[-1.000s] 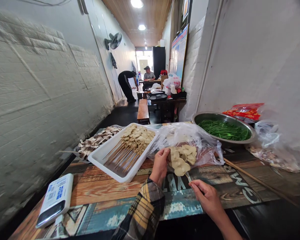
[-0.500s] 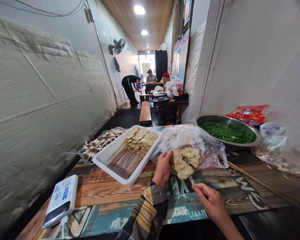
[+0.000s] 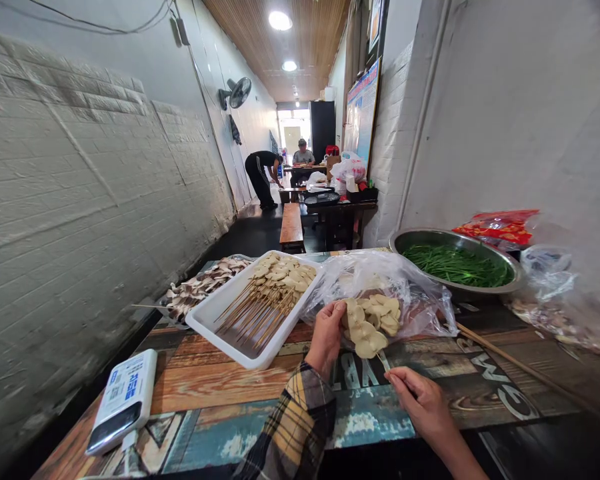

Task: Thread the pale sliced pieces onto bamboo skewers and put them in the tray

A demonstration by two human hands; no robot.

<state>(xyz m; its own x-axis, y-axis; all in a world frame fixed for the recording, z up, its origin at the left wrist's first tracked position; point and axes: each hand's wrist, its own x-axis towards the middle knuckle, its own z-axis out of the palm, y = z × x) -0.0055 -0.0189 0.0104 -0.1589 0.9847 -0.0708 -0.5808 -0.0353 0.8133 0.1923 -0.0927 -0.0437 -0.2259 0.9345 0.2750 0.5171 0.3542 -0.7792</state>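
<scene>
My left hand (image 3: 326, 339) is closed, thumb and fingers pinching the edge of pale, flat, rounded slices (image 3: 368, 340). A thin wooden skewer (image 3: 383, 362) runs into the lowest slice, and my right hand (image 3: 421, 399) grips its lower end between thumb and fingers. Just behind the slices lies a clear plastic bag (image 3: 420, 293) with more pale slices at its mouth. Left of my hands, a white tray (image 3: 207, 331) holds many skewers (image 3: 253, 310) loaded with similar slices, sticks toward me. I cannot tell exactly what food the slices are.
A steel bowl (image 3: 514, 280) of green chives or similar stalks stands at right, near a red package (image 3: 500, 229). Brown-and-white sliced pieces (image 3: 200, 287) lie behind the tray. A white power bank (image 3: 123, 400) with a cable sits front left. A long wooden stick (image 3: 525, 370) crosses the right side. Two people are farther back.
Both hands and the skewered slices stay almost in place. In the background, the seated person's head has shifted slightly.
</scene>
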